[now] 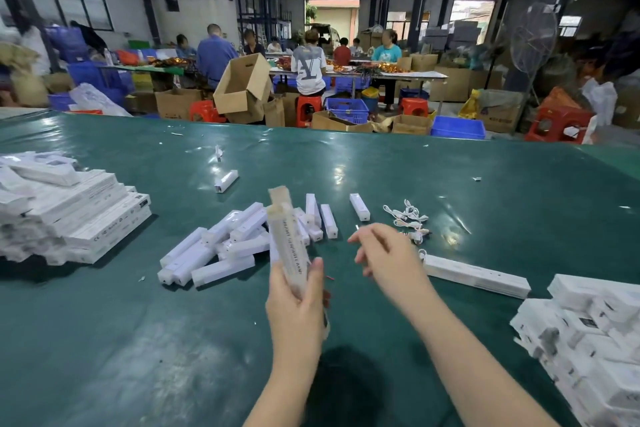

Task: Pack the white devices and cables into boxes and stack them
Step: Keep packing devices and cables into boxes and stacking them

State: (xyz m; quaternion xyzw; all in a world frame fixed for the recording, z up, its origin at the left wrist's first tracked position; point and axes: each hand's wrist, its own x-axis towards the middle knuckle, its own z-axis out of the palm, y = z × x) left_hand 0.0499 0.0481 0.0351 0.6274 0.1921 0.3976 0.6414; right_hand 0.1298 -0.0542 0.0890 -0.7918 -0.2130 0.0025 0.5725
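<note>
Packing at the green worktop (485, 184)
From the left I see stacked boxes (97, 215), loose white devices (221, 246); my left hand (298, 302) grips an upright box (291, 246); right hand (388, 253) hovers with fingers relaxed beside cables (408, 215)

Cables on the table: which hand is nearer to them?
Right. The right hand hovers open just short of the cables; the left hand is further left and nearer the person, holding a box.
</note>
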